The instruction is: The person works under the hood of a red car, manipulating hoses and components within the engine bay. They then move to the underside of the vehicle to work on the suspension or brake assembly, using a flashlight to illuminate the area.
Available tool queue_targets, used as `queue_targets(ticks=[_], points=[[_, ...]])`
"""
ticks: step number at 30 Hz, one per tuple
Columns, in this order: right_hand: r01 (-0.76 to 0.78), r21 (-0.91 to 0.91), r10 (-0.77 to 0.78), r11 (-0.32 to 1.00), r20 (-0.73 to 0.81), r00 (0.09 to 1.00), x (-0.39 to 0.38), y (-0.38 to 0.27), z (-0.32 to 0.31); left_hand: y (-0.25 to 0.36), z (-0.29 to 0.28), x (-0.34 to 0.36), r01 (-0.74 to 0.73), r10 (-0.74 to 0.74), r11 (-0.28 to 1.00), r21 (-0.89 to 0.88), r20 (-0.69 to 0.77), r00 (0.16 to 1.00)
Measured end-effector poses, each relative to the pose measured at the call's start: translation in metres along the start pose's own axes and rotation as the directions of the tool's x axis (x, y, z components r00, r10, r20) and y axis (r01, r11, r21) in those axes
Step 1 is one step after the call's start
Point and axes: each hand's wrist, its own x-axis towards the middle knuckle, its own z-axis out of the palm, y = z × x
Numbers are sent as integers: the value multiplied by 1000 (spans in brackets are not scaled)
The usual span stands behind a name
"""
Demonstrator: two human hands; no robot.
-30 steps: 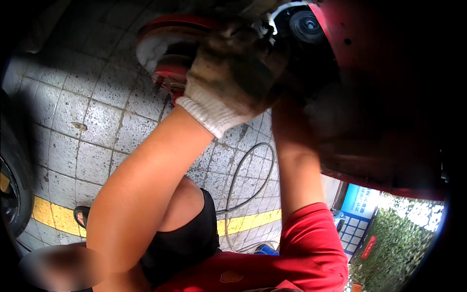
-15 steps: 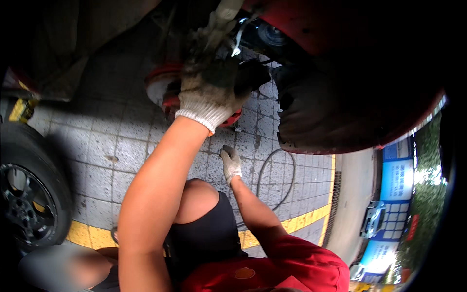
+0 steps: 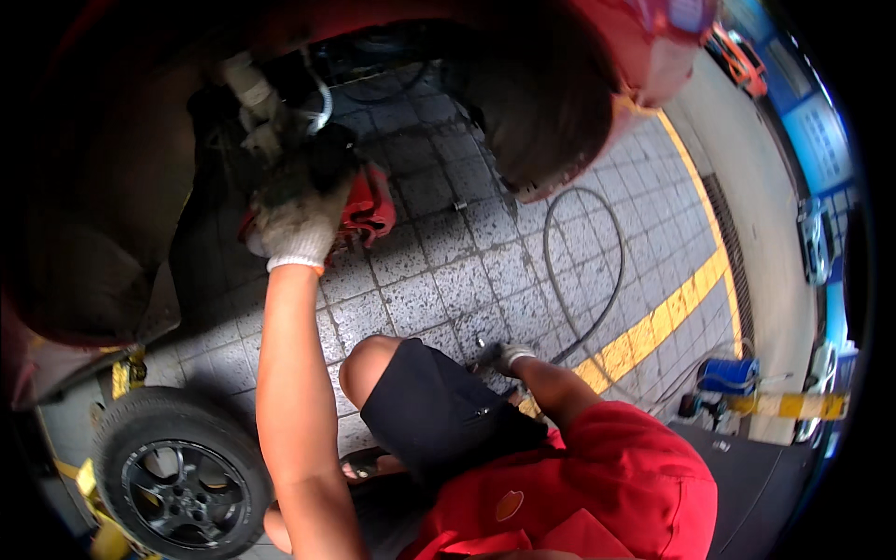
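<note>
Inside the raised red car's wheel well, my left hand [image 3: 299, 222] in a knitted, dirty glove reaches onto the wheel hub area. Its fingers are lost in shadow and blur against dark suspension parts. Just right of it is a red brake caliper [image 3: 375, 205]. Above the hand runs a pale strut [image 3: 250, 86], with a light cable [image 3: 324, 105] beside it. My right hand [image 3: 509, 357], also gloved, is low beside my knee, its fingers curled. Something dark with a small shiny tip shows at those fingers; its kind cannot be made out.
A removed wheel [image 3: 187, 485] lies at lower left by a yellow lift arm [image 3: 123, 375]. A black hose [image 3: 621, 252] loops over the tiled floor [image 3: 448, 289] near my right hand. The dark fender liner [image 3: 541, 131] hangs overhead. A blue container [image 3: 728, 375] stands at right.
My view has turned, so the car parts sit further left. My right hand has come back from over the floor to beside my knee, its fingers now curled. My left hand stays at the hub.
</note>
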Motion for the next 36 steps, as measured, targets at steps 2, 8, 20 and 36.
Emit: queue_targets(ticks=[2,8,20,36], points=[[-70,28,74,997,-160,984,-19,8,25,-2,2,4,49,-49,999,9,1,999],[-168,288,205,943,-106,973,-13,4,34,3,-5,10,-115,101,978,-173,-84,991],[-139,451,204,881,-99,974,-56,-13,-3,-15,7,9,-1,-3,994,-107,-36,999],[483,560,-48,673,-619,784,-55,-120,-154,6,-29,4,21,10,979,-204,150,989]])
